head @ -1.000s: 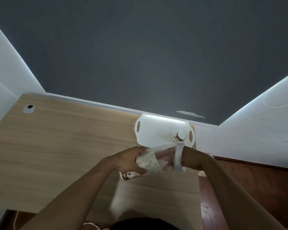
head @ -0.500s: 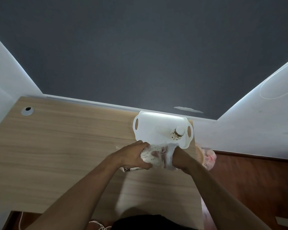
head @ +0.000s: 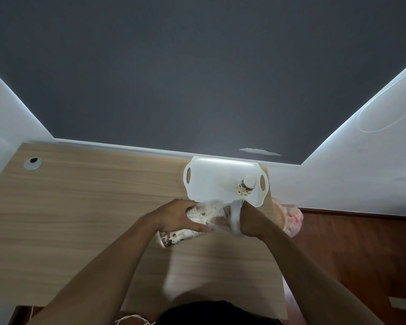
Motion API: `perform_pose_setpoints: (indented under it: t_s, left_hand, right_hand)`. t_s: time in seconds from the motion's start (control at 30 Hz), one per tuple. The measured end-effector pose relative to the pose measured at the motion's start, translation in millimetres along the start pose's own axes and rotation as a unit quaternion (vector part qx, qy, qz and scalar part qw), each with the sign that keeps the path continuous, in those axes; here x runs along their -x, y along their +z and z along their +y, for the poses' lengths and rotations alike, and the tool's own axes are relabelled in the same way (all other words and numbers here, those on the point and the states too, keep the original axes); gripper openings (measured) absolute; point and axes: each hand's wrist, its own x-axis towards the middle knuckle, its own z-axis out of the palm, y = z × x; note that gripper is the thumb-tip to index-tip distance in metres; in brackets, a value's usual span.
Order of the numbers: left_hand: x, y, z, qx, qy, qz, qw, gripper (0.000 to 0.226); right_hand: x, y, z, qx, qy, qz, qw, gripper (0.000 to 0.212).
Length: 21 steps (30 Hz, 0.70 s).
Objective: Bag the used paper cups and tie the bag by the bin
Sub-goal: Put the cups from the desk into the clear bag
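A clear plastic bag [head: 217,213] lies on the wooden desk [head: 80,207] just in front of the white tray [head: 211,179]. Spotted paper cups show through its film. My left hand [head: 178,216] presses down on the bagged cups. My right hand [head: 250,221] grips the bag's bunched edge. Under my left hand a loose spotted paper cup [head: 174,238] lies on its side on the desk. One more spotted cup [head: 245,187] stands upright at the right end of the tray.
A bin with a pinkish liner [head: 292,219] stands on the red-brown floor just off the desk's right edge. A grey wall runs behind the desk. A cable grommet [head: 33,163] sits at the far left.
Both hands have lowered and drawn together over the bag, which now lies flatter on the desk. The bin has come into view at the right.
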Motion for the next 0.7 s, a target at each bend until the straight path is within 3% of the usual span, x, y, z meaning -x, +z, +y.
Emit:
perform_pose_setpoints:
  t_s: [0.1,0.23,0.4,0.6,0.7]
  left_hand:
    - [9.9,-15.3,-12.7,0.023,-0.018,-0.016,0.999,0.048]
    - [12.2,-22.5,-28.9,0.032,-0.034,0.009,0.999,0.068]
    - [5.5,-23.9,-26.9,0.026,-0.042,0.032,0.998,0.066]
    - [7.7,-27.6,-41.5,-0.013,-0.102,0.077,0.992,0.053]
    - [11.4,-24.0,-56.4,0.0,-0.153,0.086,0.985,0.063]
  right_hand:
    - [3.4,-13.0,11.2,-0.034,-0.063,0.036,0.997,0.028]
    - [12.2,-30.2,15.7,-0.117,-0.033,0.046,0.992,0.037]
    - [1.3,-34.1,27.1,-0.214,-0.001,0.039,0.976,0.023]
    - [-0.2,-43.6,50.2,-0.383,0.041,0.048,0.922,0.025]
    - [5.1,-52.9,65.5,-0.423,0.042,0.088,0.901,0.028]
